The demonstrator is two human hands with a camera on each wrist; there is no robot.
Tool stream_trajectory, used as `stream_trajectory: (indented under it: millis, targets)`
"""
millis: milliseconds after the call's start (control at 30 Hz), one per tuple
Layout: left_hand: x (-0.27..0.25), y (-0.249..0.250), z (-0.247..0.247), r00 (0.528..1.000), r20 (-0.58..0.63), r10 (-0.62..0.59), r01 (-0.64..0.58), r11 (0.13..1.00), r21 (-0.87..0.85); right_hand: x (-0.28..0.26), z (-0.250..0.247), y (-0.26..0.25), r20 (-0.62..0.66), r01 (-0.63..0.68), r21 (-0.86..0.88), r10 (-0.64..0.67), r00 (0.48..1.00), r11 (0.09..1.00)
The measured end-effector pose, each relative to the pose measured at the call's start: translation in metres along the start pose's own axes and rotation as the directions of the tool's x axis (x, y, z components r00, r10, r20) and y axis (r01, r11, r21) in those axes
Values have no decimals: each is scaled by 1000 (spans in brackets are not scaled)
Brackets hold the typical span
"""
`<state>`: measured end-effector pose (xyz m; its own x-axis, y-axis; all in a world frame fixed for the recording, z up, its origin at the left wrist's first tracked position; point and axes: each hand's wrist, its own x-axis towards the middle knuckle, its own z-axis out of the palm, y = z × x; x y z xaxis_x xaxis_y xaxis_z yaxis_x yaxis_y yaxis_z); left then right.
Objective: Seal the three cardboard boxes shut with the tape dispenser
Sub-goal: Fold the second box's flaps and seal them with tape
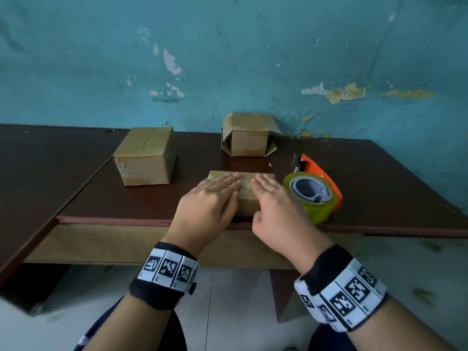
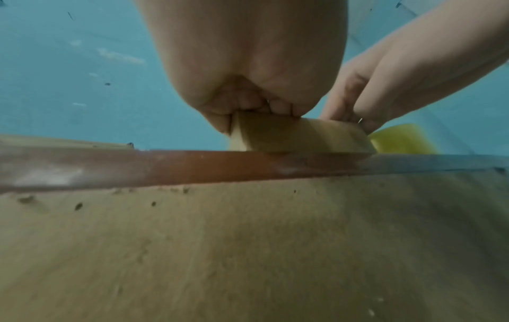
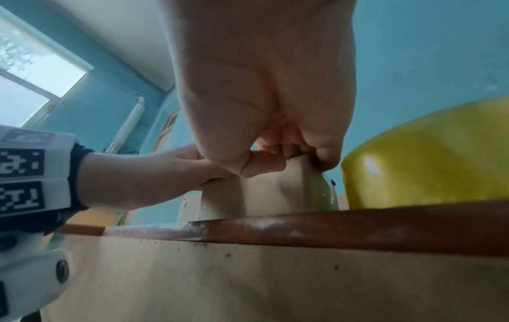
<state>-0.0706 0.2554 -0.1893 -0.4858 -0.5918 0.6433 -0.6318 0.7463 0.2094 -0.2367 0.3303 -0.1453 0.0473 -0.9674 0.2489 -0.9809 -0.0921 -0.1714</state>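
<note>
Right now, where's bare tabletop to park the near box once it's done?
Free: the wide left stretch of the table, left of the closed box; also the right end, beyond the tape dispenser. Crowded: the front middle, where the left hand and right hand press the near box, dispenser alongside, and the open-flapped box behind.

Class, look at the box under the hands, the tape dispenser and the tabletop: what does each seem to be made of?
Box under the hands: brown cardboard, matte, with folded edges.
Tape dispenser: orange body, probably plastic, smooth; its roll looks like glossy yellowish clear film.
Tabletop: dark brown, smooth, likely laminate over board; the paler underside suggests so.
</note>
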Motion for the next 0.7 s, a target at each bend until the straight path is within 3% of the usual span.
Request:
stream_trajectory:
  millis: [167,300,467,700]
  targets:
    - [-2,4,3,985,-11,-170,163,961,-225,1,14,-1,-79,-84,131,95,992,988]
    - [-1,6,-1,956,35,-290,286,905,-316,0,26,-9,-142,-182,232,219,965,956]
    - [-7,5,-3,905,7,-426,398,838,-372,-4,25,-10,-149,-268,354,337,930,896]
    - [-3,6,-8,758,156,-633,622,630,-465,-10,31,-5,-141,-275,525,401,905,805]
